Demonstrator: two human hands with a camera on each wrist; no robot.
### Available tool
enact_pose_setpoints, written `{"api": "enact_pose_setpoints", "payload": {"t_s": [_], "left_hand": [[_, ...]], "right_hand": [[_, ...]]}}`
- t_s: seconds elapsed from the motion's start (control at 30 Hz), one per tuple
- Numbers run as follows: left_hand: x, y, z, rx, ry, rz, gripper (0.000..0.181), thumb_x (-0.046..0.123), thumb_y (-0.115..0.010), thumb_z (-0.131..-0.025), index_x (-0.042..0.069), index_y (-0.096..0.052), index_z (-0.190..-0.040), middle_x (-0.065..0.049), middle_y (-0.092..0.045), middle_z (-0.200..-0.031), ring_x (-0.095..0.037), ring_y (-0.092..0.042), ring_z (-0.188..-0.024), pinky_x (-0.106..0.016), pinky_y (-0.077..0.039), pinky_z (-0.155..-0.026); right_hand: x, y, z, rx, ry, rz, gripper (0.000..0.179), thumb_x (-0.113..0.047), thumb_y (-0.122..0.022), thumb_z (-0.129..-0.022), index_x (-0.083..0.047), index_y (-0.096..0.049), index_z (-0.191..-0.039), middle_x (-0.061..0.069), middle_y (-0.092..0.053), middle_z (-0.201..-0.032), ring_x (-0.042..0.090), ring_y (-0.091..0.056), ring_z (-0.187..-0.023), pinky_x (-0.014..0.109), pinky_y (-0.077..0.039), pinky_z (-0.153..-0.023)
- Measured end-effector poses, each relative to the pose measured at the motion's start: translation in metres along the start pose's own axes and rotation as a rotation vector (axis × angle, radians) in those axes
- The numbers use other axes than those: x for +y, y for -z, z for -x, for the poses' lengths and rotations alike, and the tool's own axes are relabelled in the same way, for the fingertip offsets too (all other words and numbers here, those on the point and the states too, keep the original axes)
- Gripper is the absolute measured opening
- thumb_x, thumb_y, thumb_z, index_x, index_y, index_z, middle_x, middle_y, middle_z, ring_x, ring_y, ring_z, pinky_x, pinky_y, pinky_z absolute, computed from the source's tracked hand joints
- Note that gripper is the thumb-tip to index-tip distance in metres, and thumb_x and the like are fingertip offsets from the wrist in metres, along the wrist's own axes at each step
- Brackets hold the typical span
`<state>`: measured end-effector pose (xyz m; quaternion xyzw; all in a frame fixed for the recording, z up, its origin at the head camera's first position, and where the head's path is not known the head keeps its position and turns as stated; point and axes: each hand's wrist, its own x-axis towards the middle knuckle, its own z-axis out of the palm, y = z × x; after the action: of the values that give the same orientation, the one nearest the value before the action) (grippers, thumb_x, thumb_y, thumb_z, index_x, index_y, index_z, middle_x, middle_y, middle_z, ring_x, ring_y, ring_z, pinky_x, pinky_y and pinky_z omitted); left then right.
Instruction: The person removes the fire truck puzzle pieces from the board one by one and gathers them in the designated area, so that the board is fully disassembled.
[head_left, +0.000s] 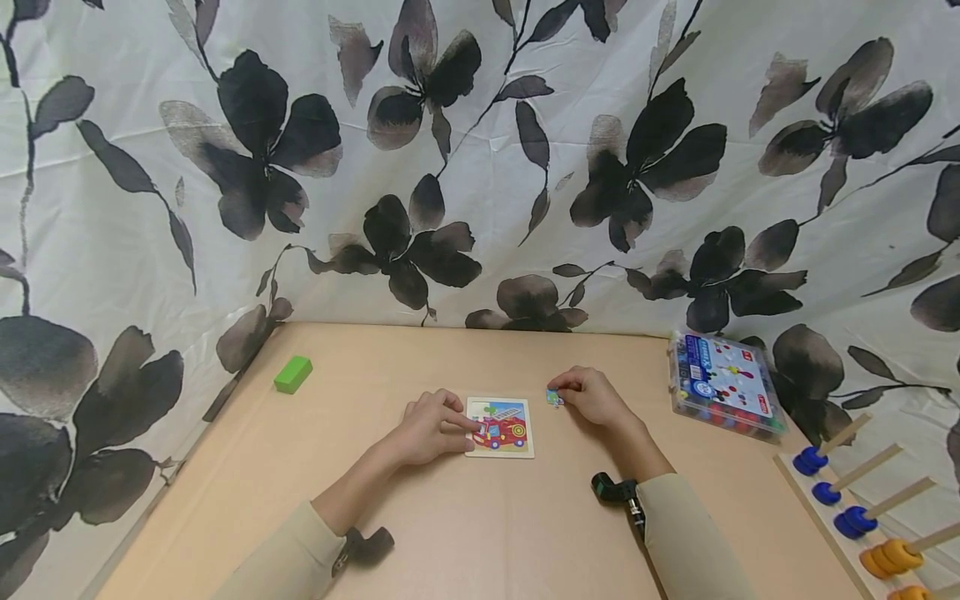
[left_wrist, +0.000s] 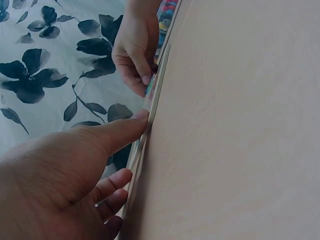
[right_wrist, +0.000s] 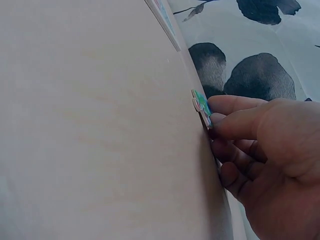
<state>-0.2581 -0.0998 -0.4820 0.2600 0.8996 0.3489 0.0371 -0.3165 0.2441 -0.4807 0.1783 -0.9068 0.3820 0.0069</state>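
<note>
Red truck puzzle (head_left: 501,429) between the hands, one small piece pinched

The puzzle lies flat on the pale wood-toned worktop (head_left: 450,533), its light border framing a red truck with a ladder against blue and green. The left hand (head_left: 431,427) rests at its left side, fingers relaxed and slightly bent, the thumb touching it. The right hand (head_left: 592,396) is narrowed, thumb and fingertips pinching a blue-and-green piece (head_left: 554,398) to the right of the puzzle and apart from it. Whether that piece touches the worktop I cannot tell.

A green block (head_left: 293,374) lies well off to the left, towards the far edge. On the right, a clear plastic box (head_left: 723,383) with a blue-and-white label holds coloured parts; nearer the person, a wooden rack (head_left: 823,512) carries blue and orange rings on slanting pegs. Behind the worktop hangs a white cloth (head_left: 510,183) printed with dark flowers.
</note>
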Motion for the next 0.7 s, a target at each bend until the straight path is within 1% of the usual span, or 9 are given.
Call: {"api": "enact_pose_setpoints", "payload": {"t_s": [0.37, 0.7], "left_hand": [[0.0007, 0.0005, 0.0000, 0.003, 0.001, -0.007, 0.024, 0.033, -0.085, -0.086, 0.027, -0.084, -0.110, 0.002, -0.057, -0.119, -0.020, -0.042, -0.109, -0.046, -0.027, -0.092], [0.0006, 0.0002, 0.0001, 0.002, -0.006, 0.001, 0.025, 0.033, -0.085, -0.086, 0.026, -0.084, -0.110, -0.001, -0.057, -0.121, -0.021, -0.041, -0.110, -0.047, -0.027, -0.093]], "right_hand": [[0.0016, -0.0002, -0.0009, -0.006, 0.000, -0.003, 0.019, 0.000, -0.066, -0.099, -0.006, -0.080, -0.110, 0.010, -0.072, -0.110, 0.024, -0.061, -0.098, 0.033, -0.051, -0.084], [0.0014, -0.0006, -0.0008, -0.001, -0.002, 0.013, 0.019, 0.000, -0.066, -0.099, -0.007, -0.080, -0.109, 0.010, -0.069, -0.108, 0.022, -0.056, -0.092, 0.031, -0.047, -0.080]]}}
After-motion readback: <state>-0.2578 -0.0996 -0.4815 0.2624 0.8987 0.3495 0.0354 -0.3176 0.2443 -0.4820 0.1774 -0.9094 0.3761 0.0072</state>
